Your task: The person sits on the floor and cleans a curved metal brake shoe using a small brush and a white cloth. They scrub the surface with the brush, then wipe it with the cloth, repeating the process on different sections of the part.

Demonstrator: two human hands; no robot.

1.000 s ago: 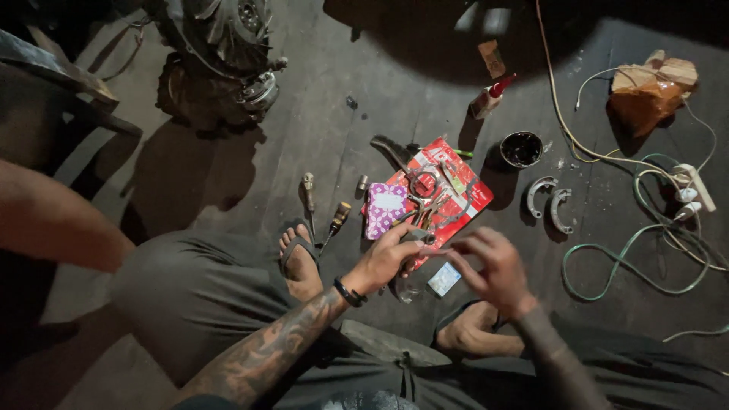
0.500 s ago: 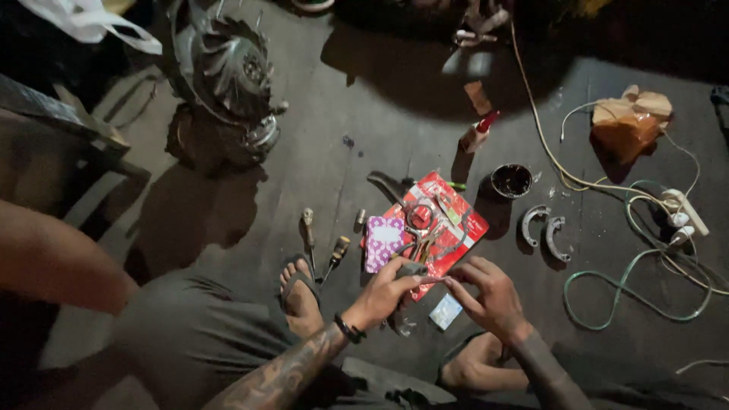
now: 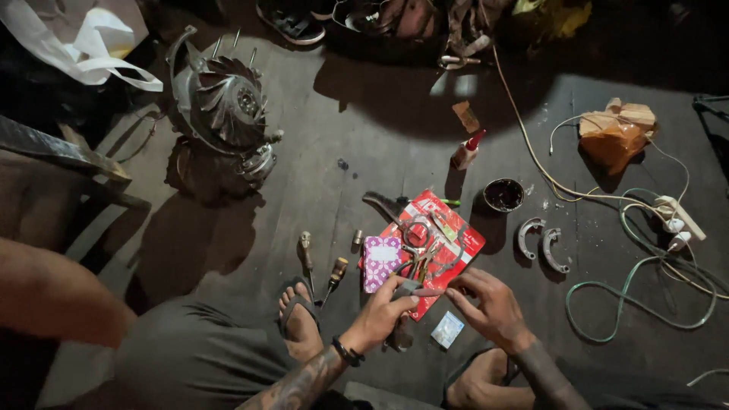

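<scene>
Sitting on the dark grey floor [image 3: 395, 129], both hands meeting low in the centre of the view, just above the sandalled feet. Left hand [image 3: 380, 315], tattooed forearm and dark wristband behind it, fingers curled and pinching a small dark grey metal part [image 3: 410, 288] at its near end. Right hand [image 3: 490, 304] facing it, fingers pressed together on a thin reddish strip [image 3: 431, 291] running from the part to the fingertips; whether strip and part are one piece cannot be told in this dim light. Part held just over the near corner of the flat red printed packet [image 3: 462, 241] lying on the floor, with a round red ring and a few bright metal pieces resting on top. Touching the packet's left edge, a small purple patterned box with a white label [image 3: 380, 262]. Just below the hands, a small pale blue sachet [image 3: 447, 329] on the floor.

Left of the box, two short screwdrivers with wooden handles [image 3: 323, 266], near the left foot. Right of the packet, a round black tin of dark grease [image 3: 502, 195] and a pair of curved grey brake shoes [image 3: 539, 243]. Further right, a green coiled hose [image 3: 645, 296] and a white power strip [image 3: 683, 216]. Far upper left, a finned grey metal engine casing [image 3: 224, 102].
</scene>
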